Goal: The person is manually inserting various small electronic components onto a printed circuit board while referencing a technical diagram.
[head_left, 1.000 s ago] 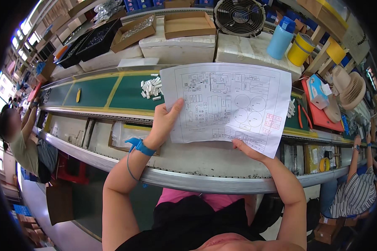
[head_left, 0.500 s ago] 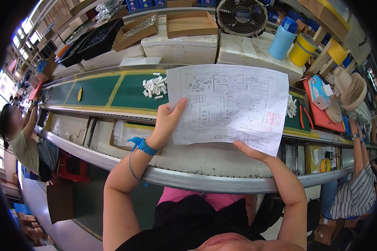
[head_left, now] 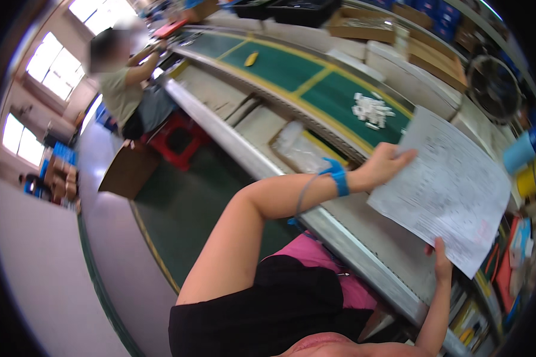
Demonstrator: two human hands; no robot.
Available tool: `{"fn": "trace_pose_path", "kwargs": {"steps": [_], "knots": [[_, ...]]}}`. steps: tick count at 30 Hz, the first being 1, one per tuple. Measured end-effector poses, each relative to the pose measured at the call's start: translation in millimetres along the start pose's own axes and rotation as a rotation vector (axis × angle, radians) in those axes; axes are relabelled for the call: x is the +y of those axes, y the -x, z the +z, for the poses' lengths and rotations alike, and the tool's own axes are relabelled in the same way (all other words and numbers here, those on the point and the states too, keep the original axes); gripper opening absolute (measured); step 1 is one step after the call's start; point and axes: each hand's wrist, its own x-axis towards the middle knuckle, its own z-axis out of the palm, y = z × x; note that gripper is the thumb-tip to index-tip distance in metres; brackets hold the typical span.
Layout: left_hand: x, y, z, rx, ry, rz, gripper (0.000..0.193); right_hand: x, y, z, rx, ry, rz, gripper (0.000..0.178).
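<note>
Head view: left fingers (head_left: 404,159) and right fingers (head_left: 440,251) hold edges of a sheet (head_left: 452,184), ledge (head_left: 393,247) between it and rail (head_left: 363,259)

1. Your white printed diagram sheet (head_left: 445,187) carries fine dark linework, too blurred to read, and a faint red mark (head_left: 481,229) up and to the right of your right hand (head_left: 439,260).
2. It spreads rightward from your left hand (head_left: 382,168), held at its left edge there and at its lower edge by your right.
3. It's unfolded, turned clockwise, printed face toward you.
</note>
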Motion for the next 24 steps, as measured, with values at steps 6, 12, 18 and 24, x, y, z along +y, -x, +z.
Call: {"fn": "trace_pose_path", "kwargs": {"steps": [6, 12, 18, 24], "knots": [[8.2, 6.8, 5.9, -0.035, 0.121, 0.04, 0.034, -0.6, 4.2, 5.5, -0.042, 0.009, -0.025, 0.032], [8.0, 3.5, 5.6, -0.096, 0.094, 0.076, 0.032, -8.2, 1.3, 7.3, 0.032, 0.117, -0.017, 0.03], [8.5, 1.1, 3.3, -0.089, 0.017, 0.103, 0.032, -5.1, 2.7, 6.0, 0.125, 0.198, -0.044, 0.029], [18.9, 3.3, -0.2, -0.102, -0.086, 0.141, 0.032, -5.6, 2.0, 2.7, 0.099, 0.22, 0.016, 0.021]]}}
